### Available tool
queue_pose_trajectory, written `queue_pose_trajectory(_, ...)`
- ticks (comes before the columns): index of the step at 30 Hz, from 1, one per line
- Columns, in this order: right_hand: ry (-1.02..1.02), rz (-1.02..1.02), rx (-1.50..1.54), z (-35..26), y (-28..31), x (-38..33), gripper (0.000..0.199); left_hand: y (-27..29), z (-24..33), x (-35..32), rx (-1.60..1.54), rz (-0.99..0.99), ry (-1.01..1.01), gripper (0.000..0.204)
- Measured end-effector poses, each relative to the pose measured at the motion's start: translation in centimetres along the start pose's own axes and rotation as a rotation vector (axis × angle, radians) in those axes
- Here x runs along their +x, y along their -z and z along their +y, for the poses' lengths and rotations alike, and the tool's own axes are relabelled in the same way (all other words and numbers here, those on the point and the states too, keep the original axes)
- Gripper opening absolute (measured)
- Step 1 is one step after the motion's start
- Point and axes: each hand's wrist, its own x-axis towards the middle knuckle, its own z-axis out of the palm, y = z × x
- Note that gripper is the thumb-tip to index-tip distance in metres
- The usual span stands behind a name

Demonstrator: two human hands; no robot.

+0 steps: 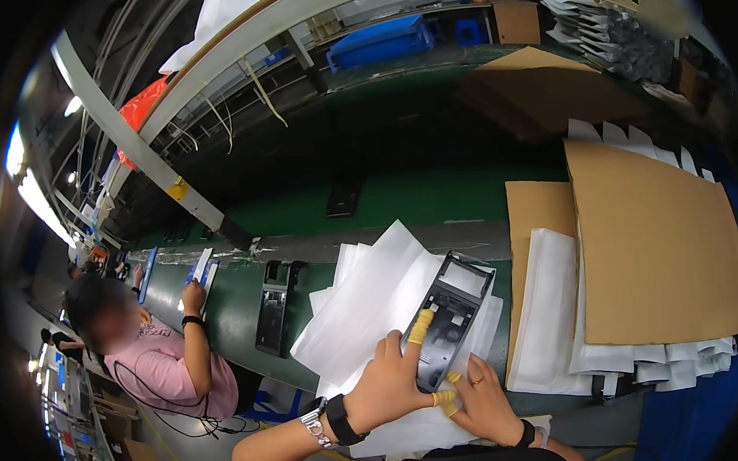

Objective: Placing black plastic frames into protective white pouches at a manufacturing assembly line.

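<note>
Co-worker: a person in a pink top (pixel 177 366) sits at far left, one hand on a small blue-and-white item (pixel 199 269) lying on the bench; apart from the wearer's hands.
Spare part: a second black plastic frame (pixel 272 309) lies flat on the green bench (pixel 232 306), well clear of the white sheets, probably waiting its turn.
White sheets: a loose fan of thin white sheets (pixel 364 309) is spread under the work, likely as padding or wrap so the plastic does not rub the bench.
Left hand: the left hand (pixel 390 392) presses down on the near end of the black plastic housing (pixel 448 318); its forefinger, in a yellow finger cot (pixel 422 327), lies stretched along the left edge. Flat steadying hold, not closed round it.
Housing: rests face up on the sheets, tilted up to the right, centre of the view.
Right hand: the right hand (pixel 485 405) pinches the bottom corner of the housing with cot-covered fingertips; a light grip, seemingly to keep prints off.
Stock at right: stacked white bags (pixel 545 313) under brown cardboard sheets (pixel 649 243), kept flat within reach.
Surface: green conveyor-style bench with a silver strip (pixel 402 244) along it; another dark part (pixel 343 199) lies farther back.
Room: factory line; slanted metal rail (pixel 135 146), blue crates (pixel 377 42) and more cardboard behind.
</note>
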Motion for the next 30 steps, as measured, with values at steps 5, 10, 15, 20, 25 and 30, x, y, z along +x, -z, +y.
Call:
queue_pose_trajectory(5,-0.001,0.022,0.052,0.0,0.0,0.1,0.042,1.5,-2.0,0.5,-0.401,0.02,0.034,0.1)
queue_pose_trajectory(10,-0.005,0.003,0.045,0.8,-0.4,-0.3,0.044,0.2,-2.9,-1.3,-1.603,-0.156,0.337,0.083)
queue_pose_trajectory(15,-0.038,-0.053,0.018,0.3,0.4,-0.1,0.046,-2.7,-3.1,-2.4,-2.062,-0.219,0.181,0.071)
queue_pose_trajectory(20,-0.067,-0.046,0.011,0.2,0.0,0.0,0.045,-2.3,-3.4,-3.6,-1.982,-0.063,0.1,0.085)
queue_pose_trajectory(25,-0.078,-0.013,0.015,-0.3,0.2,0.1,0.049,0.1,-2.2,-3.4,-1.165,0.219,0.177,0.08)
queue_pose_trajectory(30,-0.075,0.036,-0.038,0.1,-0.5,-0.1,0.054,-1.4,-5.3,-2.8,-1.502,0.229,0.437,0.036)
